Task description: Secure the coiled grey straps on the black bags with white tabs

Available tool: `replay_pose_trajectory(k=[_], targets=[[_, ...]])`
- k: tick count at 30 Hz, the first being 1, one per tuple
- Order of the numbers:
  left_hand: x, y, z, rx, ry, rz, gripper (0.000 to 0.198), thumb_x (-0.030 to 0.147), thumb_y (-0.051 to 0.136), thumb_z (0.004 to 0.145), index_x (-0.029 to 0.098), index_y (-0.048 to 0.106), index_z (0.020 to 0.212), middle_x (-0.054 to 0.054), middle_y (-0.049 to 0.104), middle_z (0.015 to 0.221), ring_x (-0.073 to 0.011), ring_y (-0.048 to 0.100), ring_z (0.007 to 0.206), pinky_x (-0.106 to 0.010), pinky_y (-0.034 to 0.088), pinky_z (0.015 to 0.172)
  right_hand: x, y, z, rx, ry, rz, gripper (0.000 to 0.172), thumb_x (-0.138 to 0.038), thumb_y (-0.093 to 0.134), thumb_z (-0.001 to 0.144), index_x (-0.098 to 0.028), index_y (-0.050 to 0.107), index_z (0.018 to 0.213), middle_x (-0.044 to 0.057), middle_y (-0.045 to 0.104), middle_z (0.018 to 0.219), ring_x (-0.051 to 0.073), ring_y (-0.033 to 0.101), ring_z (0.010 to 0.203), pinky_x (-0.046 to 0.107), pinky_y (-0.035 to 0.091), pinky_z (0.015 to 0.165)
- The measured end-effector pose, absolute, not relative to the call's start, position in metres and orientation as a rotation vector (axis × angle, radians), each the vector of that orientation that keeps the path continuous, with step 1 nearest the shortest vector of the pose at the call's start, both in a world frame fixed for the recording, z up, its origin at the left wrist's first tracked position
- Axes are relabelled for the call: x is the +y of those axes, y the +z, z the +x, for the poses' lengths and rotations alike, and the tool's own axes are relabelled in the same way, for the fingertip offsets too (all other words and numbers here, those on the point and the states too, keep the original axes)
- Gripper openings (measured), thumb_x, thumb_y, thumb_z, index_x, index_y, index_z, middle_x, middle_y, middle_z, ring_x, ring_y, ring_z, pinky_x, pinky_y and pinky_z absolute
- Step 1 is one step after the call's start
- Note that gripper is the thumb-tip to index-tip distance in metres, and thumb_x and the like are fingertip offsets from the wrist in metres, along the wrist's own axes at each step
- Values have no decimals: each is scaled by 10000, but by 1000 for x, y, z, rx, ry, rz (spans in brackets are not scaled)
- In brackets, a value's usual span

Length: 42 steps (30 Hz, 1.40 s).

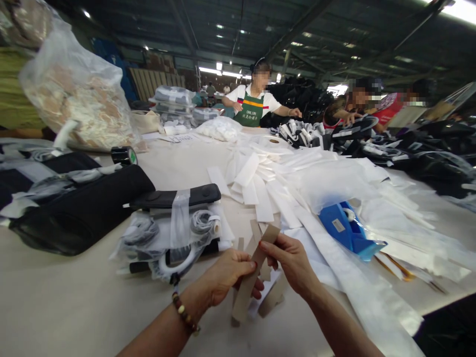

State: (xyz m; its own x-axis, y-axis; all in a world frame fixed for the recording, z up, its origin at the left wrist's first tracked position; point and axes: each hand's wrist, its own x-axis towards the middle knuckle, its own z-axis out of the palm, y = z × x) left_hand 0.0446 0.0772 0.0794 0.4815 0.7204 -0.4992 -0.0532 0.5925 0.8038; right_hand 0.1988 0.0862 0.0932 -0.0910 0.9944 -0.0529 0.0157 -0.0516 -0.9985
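My left hand (226, 277), with a bead bracelet on the wrist, and my right hand (292, 263) both pinch a long brown cardboard strip (247, 287) held slanted above the table. More brown strips (273, 297) lie under and behind my hands. Just left of them sits a clear plastic bag (171, 235) holding grey and white straps, with a black padded piece (174, 197) taped on top.
White paper strips and sheets (297, 183) spread over the table (55, 302). A blue tape dispenser (347, 230) lies to the right, black cases (78, 208) to the left, a big plastic sack (78, 99) far left. Other people work at the far side.
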Motion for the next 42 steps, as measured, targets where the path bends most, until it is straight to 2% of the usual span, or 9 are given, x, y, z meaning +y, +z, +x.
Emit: replay_pose_trajectory(k=[4, 8, 12, 22, 29, 33, 37, 40, 42], targets=[[81, 79, 47, 992, 606, 746, 322, 355, 681, 550, 106, 566, 718, -69, 619, 584, -175, 585, 498, -283, 450, 522, 71, 87, 199, -1748, 834, -1079, 123, -213, 562, 815, -195, 677, 776, 22, 618, 709, 125, 587, 625, 227, 475, 563], [87, 83, 49, 992, 722, 661, 281, 284, 722, 509, 132, 498, 584, 38, 469, 465, -80, 451, 406, -202, 354, 436, 54, 72, 197, -2091, 295, -842, 365, -68, 450, 842, -234, 614, 1122, 77, 650, 953, 165, 627, 853, 271, 529, 714], [89, 83, 49, 975, 762, 600, 278, 268, 738, 510, 119, 536, 630, 31, 478, 488, -88, 459, 426, -218, 388, 456, 49, 60, 198, -2198, 86, -828, 496, -15, 399, 844, -218, 484, 1289, 111, 634, 1048, 200, 596, 971, 339, 537, 796], [90, 81, 46, 906, 791, 592, 243, 286, 705, 626, 104, 580, 728, 6, 524, 524, -97, 488, 449, -217, 397, 478, 51, 57, 205, -2333, -38, -818, 601, 8, 336, 831, -187, 333, 1400, 134, 598, 1141, 219, 543, 1075, 376, 524, 859], [88, 83, 47, 941, 788, 607, 284, 314, 719, 556, 118, 575, 703, 12, 509, 512, -95, 461, 441, -214, 380, 457, 47, 56, 204, -2429, -97, -830, 580, -14, 304, 845, -137, 304, 1412, 146, 572, 1207, 232, 495, 1112, 392, 485, 888], [86, 88, 47, 964, 804, 661, 345, 359, 727, 510, 114, 574, 697, 19, 483, 511, -74, 424, 448, -185, 323, 441, 47, 55, 205, -2457, -178, -816, 495, -70, 288, 893, -115, 360, 1381, 130, 583, 1219, 237, 492, 1090, 384, 468, 843], [80, 95, 46, 982, 824, 782, 331, 415, 680, 559, 134, 578, 701, 21, 481, 529, -86, 432, 480, -189, 325, 463, 45, 57, 205, -2401, -202, -786, 481, -80, 299, 896, -121, 386, 1367, 115, 597, 1211, 237, 458, 1133, 385, 437, 878], [77, 97, 42, 1033, 850, 932, 276, 424, 597, 645, 151, 572, 676, 13, 494, 560, -112, 442, 529, -216, 351, 506, 42, 65, 203, -2319, 38, -786, 447, -86, 339, 878, -157, 468, 1300, 102, 615, 1165, 214, 500, 1092, 356, 455, 884], [75, 96, 40, 1098, 881, 1066, 216, 370, 558, 693, 159, 567, 646, 9, 512, 586, -123, 445, 572, -223, 347, 543, 41, 73, 201, -2194, 267, -836, 365, -103, 388, 873, -197, 560, 1180, 90, 626, 1101, 197, 543, 1035, 325, 473, 866]])
